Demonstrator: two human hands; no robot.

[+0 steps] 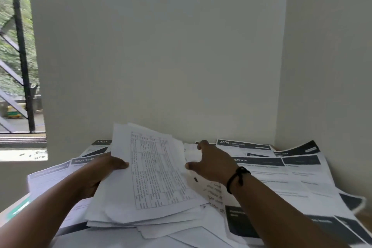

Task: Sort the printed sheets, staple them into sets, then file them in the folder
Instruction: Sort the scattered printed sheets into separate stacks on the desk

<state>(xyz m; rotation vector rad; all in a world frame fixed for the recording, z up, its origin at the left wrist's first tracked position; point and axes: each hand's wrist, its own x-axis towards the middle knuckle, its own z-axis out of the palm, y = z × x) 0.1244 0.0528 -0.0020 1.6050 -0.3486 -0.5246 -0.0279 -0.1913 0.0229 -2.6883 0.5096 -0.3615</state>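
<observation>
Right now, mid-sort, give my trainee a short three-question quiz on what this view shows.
1. True or false: the left hand holds a stack of sheets.
2. The top sheet of that stack shows: A) a photo, B) a printed table, C) a blank face.
3. What is worn on the right hand's wrist?

Key: 1 true, its thumb lies on top. 2 B. 3 A black band.

You can read "1327" on a sheet header [102,142] at the far left, "2754" on another header [224,142], "STUDY" on a dark banner [240,160], "MULTI-" on a fourth [83,160].
</observation>
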